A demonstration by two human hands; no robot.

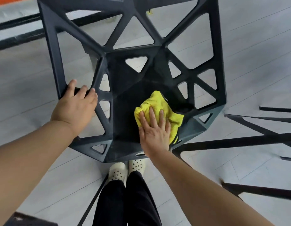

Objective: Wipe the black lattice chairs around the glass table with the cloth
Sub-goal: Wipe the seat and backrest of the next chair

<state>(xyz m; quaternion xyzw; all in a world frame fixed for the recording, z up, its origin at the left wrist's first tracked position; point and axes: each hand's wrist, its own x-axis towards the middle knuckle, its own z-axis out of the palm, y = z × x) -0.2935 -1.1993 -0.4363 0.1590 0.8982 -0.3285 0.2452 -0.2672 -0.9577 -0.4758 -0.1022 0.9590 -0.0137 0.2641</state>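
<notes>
My right hand presses flat on the yellow cloth, fingers spread, on the chair seat; my left hand clamps the side rim. The backrest beyond looks unwiped; other chairs remain.

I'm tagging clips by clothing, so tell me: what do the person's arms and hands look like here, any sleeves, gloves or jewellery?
Both arms are bare from the frame edge to the wrists: no sleeves show. The left hand and right hand wear no gloves, and no rings, watch or bracelets are visible. Fingernails look short and unpainted.
</notes>
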